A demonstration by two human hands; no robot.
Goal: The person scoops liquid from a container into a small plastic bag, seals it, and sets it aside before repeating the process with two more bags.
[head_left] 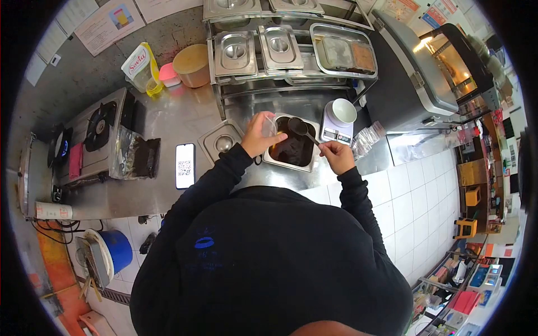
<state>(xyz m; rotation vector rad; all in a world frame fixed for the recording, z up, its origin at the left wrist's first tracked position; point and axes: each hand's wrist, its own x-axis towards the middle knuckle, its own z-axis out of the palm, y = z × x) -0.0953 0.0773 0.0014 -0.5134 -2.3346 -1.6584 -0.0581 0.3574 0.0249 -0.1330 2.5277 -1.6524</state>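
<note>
My right hand [338, 157] grips the handle of a dark ladle [297, 126], whose bowl is over the far part of a steel food pan [287, 164]. Dark brown liquid [290, 150] fills much of that pan. At the pan's left side, my left hand [260, 136] holds a small clear plastic container [271, 124] close beside the ladle bowl. Left of the pan lies a steel lid [208, 136]. A kitchen scale [337, 135] stands just beyond my right hand, carrying a white bowl [344, 111].
A phone [185, 166] showing a QR code lies on the steel counter [168, 123]. Further left are a plastic bag of dark contents [137, 158] and a gas stove [100, 127]. A rack holds lidded pans [235, 53] behind; a dark oven-like appliance [412, 61] stands at the right.
</note>
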